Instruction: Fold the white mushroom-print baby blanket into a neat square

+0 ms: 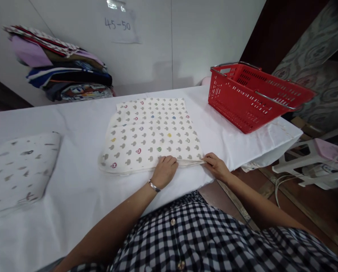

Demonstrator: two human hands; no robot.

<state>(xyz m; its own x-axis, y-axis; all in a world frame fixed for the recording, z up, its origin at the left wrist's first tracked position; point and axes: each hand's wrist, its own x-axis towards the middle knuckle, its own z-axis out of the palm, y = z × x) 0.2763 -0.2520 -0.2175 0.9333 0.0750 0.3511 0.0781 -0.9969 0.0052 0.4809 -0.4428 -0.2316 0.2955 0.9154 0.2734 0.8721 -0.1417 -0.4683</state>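
Checked shirt [208, 241] fills the bottom of the frame, both bare forearms reaching up from it. Left hand [165, 170] lies palm-down on the near edge of a folded cloth with mushroom print [152, 132], fingers curled together and pressing the fabric; a bracelet [154, 186] sits at its wrist. Right hand [216, 166], lower centre-right, pinches the cloth's near right corner, fingertips closed on the hem. Cloth lies flat at frame centre on the white-covered table [81, 189], roughly rectangular, long axis running from the near edge toward the wall, slightly tilted to the right at its far end. Another folded printed cloth [18, 170] rests at the left edge, well apart. Red basket [254, 98] stands upper right on the table's far corner. Stack of folded fabrics [61, 68] sits upper left against the wall.
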